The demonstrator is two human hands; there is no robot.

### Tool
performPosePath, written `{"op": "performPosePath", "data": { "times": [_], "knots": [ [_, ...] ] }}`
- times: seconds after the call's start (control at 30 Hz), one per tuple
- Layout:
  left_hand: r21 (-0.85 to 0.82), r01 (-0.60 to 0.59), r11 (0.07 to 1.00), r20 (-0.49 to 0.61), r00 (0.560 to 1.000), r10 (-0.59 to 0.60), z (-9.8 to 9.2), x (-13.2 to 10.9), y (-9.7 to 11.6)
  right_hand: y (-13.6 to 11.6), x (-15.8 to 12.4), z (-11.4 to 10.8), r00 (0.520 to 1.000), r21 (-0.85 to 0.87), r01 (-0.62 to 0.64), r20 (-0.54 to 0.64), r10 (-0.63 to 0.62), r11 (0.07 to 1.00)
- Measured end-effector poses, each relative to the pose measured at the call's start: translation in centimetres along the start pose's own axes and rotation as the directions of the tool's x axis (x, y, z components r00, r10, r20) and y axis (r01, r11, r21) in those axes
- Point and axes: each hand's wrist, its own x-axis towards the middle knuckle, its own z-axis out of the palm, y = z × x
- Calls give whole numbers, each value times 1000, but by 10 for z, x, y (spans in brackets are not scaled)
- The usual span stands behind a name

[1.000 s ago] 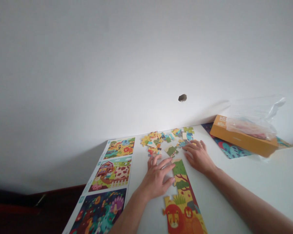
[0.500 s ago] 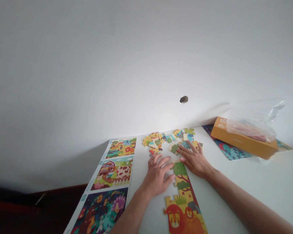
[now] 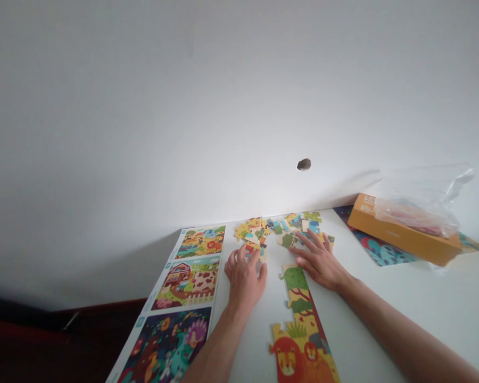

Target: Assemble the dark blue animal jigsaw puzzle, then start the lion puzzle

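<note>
A joined strip of puzzle (image 3: 303, 324) with lions and trees lies on the white table (image 3: 367, 319). Loose pieces (image 3: 255, 234) are heaped near the wall. My left hand (image 3: 245, 276) rests, fingers apart, at the lower edge of the heap, its fingertips by a red and blue piece. My right hand (image 3: 319, 260) is spread over the pieces at the right, beside a green piece (image 3: 288, 240) and above the strip's top end. Nothing shows gripped in either hand.
A picture sheet (image 3: 195, 282) with several scenes lies along the table's left edge. At the right, an orange box (image 3: 403, 234) with a clear plastic bag (image 3: 423, 213) on it sits on a dark printed sheet (image 3: 383, 252). The wall has a hole (image 3: 304, 164).
My left hand has moved left, away from the strip's top end, which now shows more fully. My right hand has hardly moved. The view has shifted slightly.
</note>
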Motion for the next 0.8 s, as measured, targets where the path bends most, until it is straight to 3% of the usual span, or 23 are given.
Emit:
{"op": "performPosePath", "data": {
  "times": [0.23,0.5,0.67,0.8],
  "knots": [
    [29,114,993,-9,993,-114,2,1,0,3,-1,1,1000,8,-5,-25,5,1000],
    [-63,116,991,-53,992,-119,0,5,-4,0,-2,-4,998,70,18,-69,-13,997],
    [-97,150,984,-21,988,-153,-2,6,-6,0,-2,0,989,117,75,-137,-59,990],
    [-135,113,984,12,994,-113,-5,3,-3,-1,-4,1,983,161,109,-165,-82,981]
  ]
}}
